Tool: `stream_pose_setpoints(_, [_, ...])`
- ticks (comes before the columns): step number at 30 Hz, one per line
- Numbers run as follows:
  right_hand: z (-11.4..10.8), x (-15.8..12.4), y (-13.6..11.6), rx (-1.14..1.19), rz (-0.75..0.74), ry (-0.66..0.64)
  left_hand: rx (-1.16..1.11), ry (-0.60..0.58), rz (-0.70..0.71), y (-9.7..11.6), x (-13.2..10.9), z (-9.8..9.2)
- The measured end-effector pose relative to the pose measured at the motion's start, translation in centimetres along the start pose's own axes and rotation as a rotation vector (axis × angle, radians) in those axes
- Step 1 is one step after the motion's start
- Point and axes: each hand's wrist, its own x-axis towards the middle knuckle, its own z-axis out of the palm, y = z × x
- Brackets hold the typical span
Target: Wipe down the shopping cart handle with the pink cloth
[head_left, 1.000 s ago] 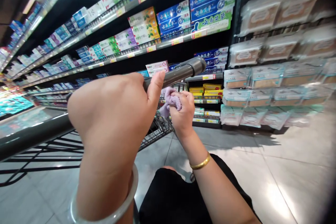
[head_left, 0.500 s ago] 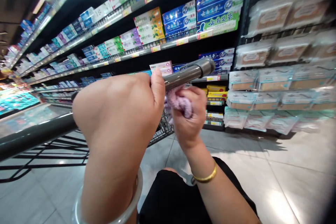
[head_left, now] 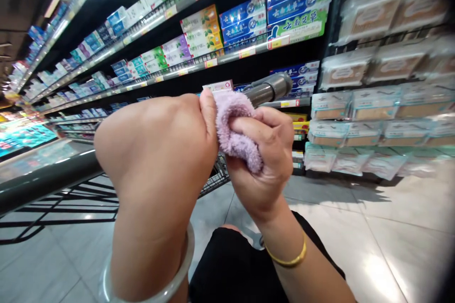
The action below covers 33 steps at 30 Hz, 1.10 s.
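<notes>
A dark grey shopping cart handle (head_left: pixel 53 177) runs across the view, rising to its capped end on the right. My left hand (head_left: pixel 167 128) is wrapped over the middle of the handle, its thumb lying along the bar and the other fingers hidden. A fluffy light-purple cloth (head_left: pixel 234 104) is bunched in my right hand (head_left: pixel 265 161). That cloth is folded over the top of the bar just right of my left thumb and presses against it. Below the handle, part of the cart's wire basket (head_left: pixel 216 180) shows.
Shelves of boxed toothpaste (head_left: pixel 245 23) stretch along the far side to the left. Bagged cotton swabs (head_left: pixel 378 66) hang in rows on the right. Black bars of the cart (head_left: pixel 71 203) stick out at lower left, above a grey tiled floor (head_left: pixel 394 218).
My right hand has moved up and toward me, bringing the cloth from under the bar to over its top. My left hand keeps its grip on the handle.
</notes>
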Motion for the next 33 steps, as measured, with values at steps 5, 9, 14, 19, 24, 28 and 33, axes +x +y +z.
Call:
stream_pose_setpoints(5, [-0.4,0.7,1.8,-0.026,0.048,0.193,0.017,0.01,-0.003,0.1,0.1,0.1])
stream_pose_setpoints(9, [-0.2,0.5,0.9,-0.046,0.075,0.192,0.016,-0.021,-0.019,0.2,0.2,0.1])
stream_pose_setpoints(14, [0.5,-0.4,0.6,-0.017,0.053,-0.002,0.105,-0.064,0.033,0.3,0.3,0.0])
stream_pose_setpoints(19, [0.4,0.1,2.1,0.053,0.144,0.269,0.016,0.009,-0.008,0.6,0.3,0.2])
stream_pose_setpoints(24, [0.7,-0.4,0.2,0.11,0.085,0.041,0.095,-0.01,0.016,0.5,0.2,0.2])
stream_pose_setpoints(28, [0.0,0.2,2.0,0.068,0.096,0.224,0.061,0.037,0.008,0.6,0.2,0.3])
stream_pose_setpoints(33, [-0.9,1.7,1.2,-0.049,0.012,0.282,0.093,0.013,0.002,0.7,0.3,0.2])
